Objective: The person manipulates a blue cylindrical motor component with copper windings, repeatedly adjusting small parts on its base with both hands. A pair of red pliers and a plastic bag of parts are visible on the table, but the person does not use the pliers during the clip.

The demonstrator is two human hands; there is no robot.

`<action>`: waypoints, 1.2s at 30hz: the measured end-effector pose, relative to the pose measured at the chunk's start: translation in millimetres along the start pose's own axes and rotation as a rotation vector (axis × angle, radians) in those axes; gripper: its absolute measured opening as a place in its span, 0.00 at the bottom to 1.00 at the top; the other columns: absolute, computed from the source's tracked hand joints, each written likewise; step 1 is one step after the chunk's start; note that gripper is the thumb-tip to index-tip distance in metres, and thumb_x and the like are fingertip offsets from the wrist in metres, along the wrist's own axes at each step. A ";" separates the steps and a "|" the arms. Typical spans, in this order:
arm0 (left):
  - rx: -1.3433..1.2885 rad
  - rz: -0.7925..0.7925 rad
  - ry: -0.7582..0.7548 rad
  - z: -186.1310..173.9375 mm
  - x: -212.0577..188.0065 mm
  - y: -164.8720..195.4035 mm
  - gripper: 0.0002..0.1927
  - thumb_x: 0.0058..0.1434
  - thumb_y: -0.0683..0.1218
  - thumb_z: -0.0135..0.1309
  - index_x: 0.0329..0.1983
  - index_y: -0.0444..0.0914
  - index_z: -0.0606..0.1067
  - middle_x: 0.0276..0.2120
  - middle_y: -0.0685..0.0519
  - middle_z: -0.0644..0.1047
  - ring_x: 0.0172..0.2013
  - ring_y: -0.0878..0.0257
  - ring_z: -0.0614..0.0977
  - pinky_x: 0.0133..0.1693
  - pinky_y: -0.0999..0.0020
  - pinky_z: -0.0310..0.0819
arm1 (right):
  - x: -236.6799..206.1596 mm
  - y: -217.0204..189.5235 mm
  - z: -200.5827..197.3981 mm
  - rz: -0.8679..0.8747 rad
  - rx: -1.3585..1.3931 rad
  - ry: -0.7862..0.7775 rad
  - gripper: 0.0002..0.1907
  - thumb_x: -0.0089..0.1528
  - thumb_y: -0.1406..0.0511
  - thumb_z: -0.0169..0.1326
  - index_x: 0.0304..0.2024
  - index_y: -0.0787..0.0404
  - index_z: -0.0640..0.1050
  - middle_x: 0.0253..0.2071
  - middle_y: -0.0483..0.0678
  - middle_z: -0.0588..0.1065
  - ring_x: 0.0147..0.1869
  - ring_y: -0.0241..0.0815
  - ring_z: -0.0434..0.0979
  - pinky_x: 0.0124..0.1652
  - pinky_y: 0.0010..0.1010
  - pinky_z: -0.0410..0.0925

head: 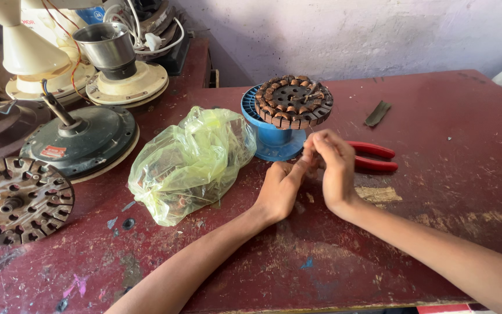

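Crowding hands (312,171): blue spool (271,139), plastic bag (190,160), red pliers (373,157); grip contents hidden, cannot tell

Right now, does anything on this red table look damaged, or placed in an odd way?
Yes. The wound stator sits tilted on the blue spool, overhanging its rim. The red tabletop is badly worn, with paint scraped off near the right hand. The left hand touches the right.
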State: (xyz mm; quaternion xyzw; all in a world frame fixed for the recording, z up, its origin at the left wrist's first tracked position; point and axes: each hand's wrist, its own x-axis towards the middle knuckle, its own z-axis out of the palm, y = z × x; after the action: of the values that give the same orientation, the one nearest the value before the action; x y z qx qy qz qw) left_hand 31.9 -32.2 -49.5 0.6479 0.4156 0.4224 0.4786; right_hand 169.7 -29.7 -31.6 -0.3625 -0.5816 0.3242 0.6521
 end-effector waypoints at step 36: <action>-0.174 0.049 0.062 -2.8 12.7 -18.9 0.23 0.67 0.49 0.46 0.15 0.36 0.67 0.14 0.61 0.65 0.18 0.72 0.63 0.21 0.65 0.55 | 0.9 -37.8 0.3 -0.244 -0.280 -0.338 0.10 0.70 0.68 0.50 0.50 0.65 0.79 0.32 0.40 0.73 0.33 0.27 0.66 0.32 0.21 0.62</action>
State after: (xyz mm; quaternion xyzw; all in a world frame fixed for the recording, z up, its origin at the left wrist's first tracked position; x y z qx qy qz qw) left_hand 30.5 -15.8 -65.4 0.6005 0.3758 0.4885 0.5094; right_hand 169.6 -48.8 1.0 -0.3169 -0.7611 0.2156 0.5233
